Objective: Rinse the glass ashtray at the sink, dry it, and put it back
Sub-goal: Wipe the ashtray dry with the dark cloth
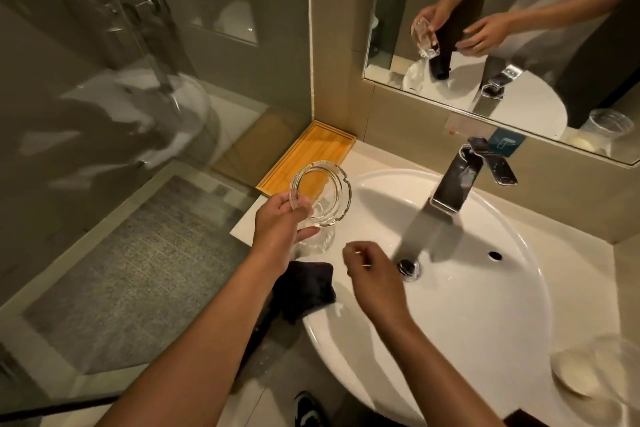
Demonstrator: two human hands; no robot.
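My left hand (277,222) grips a round clear glass ashtray (323,192) by its near rim, tilted on edge above the left rim of the white sink (485,305). My right hand (372,272) hovers over the basin just left of the drain (408,267), fingers loosely curled and holding nothing. A dark cloth (306,289) lies draped over the sink's left edge, below the left hand. The chrome tap (457,180) stands behind the basin; no water stream is visible.
A wooden tray (311,156) sits in the corner at the back left of the counter. A white paper (247,222) lies beside it. A glass and a soap dish (581,378) stand at the right. A mirror (519,28) hangs above; a glass shower wall is at left.
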